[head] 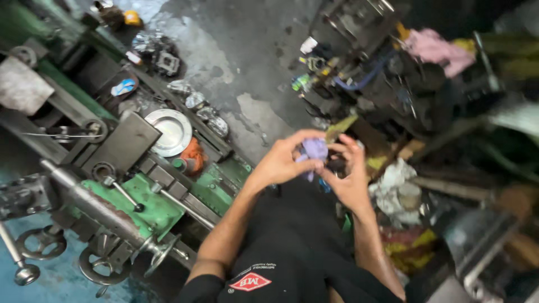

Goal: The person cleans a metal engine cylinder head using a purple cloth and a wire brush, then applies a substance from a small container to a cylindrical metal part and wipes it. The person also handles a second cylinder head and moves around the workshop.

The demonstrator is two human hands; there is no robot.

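Nearest: left hand (281,163) and right hand (349,177), fingers curled together around a crumpled lilac cloth (313,150), held between both in front of the black-clad body. Left below: green lathe (151,207) with grey handwheels. Beyond it: round metal plate (168,132), orange rag (193,154). Farther: stained grey concrete floor (236,50). Right: cluttered dark machinery, pink cloth (435,50) on top.

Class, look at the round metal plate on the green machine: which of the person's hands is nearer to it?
Left. The left hand is on the side of the metal plate, apart from it; the right hand is farther off, beyond the purple cloth.
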